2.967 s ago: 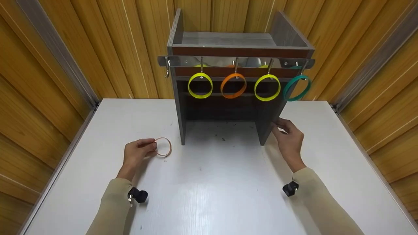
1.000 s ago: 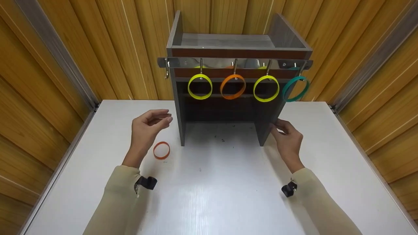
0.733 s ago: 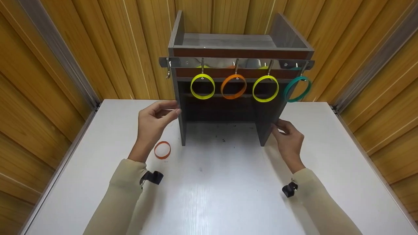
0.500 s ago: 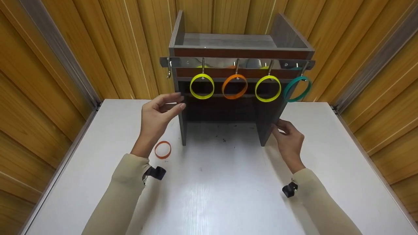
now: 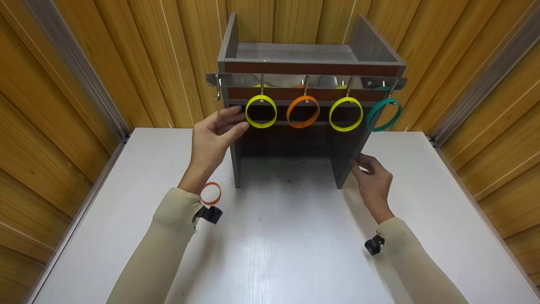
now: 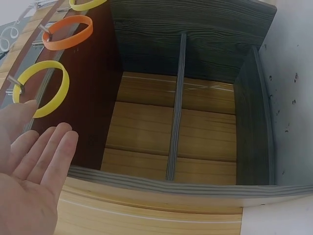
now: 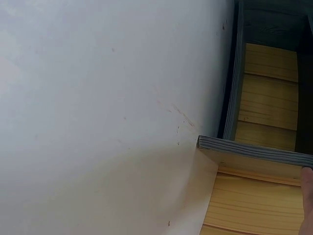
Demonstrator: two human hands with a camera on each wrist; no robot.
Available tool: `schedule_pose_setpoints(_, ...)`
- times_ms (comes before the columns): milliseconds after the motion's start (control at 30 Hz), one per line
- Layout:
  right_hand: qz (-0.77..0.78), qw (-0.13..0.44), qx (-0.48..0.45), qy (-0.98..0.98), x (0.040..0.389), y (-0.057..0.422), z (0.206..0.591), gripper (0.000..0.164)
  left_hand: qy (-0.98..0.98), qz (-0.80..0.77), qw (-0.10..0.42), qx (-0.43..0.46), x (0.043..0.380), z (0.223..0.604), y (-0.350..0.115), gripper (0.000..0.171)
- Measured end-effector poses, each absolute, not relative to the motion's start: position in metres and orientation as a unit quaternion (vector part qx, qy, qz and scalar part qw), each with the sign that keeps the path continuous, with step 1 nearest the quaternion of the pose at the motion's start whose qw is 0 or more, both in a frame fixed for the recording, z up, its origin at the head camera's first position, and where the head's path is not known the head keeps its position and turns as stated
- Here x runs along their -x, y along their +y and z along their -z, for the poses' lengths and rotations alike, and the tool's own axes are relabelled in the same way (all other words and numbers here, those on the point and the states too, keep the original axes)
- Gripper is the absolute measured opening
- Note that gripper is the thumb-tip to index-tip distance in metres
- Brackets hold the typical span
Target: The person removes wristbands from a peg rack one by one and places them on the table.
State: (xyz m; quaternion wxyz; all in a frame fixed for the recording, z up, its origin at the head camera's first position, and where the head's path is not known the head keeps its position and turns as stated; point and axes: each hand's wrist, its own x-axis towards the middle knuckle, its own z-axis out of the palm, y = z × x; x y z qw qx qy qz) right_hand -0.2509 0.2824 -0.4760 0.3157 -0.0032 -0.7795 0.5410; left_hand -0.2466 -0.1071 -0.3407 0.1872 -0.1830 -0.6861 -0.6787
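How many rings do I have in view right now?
5. Left to right on the hooked rail: first yellow ring, orange ring, second yellow ring, teal ring. A loose ring rests on the table near the left sleeve. Any behind the stand would be hidden.

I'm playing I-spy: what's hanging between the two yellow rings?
An orange ring hangs on its own metal hook between the left yellow ring and the right yellow ring. The head and left wrist views both show it.
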Motion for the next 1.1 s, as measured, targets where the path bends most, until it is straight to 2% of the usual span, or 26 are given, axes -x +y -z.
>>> schedule_pose_setpoints(167, -0.538, 0.312, 0.01, -0.783, 0.25, 0.281, 0.477, 0.02, -0.666, 0.703, 0.173, 0.182, 0.246, 0.337, -0.103, 0.032)
schedule_pose_setpoints(333, -0.541, 0.308, -0.008, -0.782, 0.25, 0.284, 0.478, 0.02, -0.674, 0.691, 0.184, 0.185, 0.244, 0.335, -0.101, 0.025)
schedule_pose_setpoints(1100, -0.55, 0.316, -0.018, -0.773, 0.247, 0.279, 0.473, 0.019, -0.615, 0.717, 0.25, 0.213, 0.229, 0.309, -0.1, 0.025)
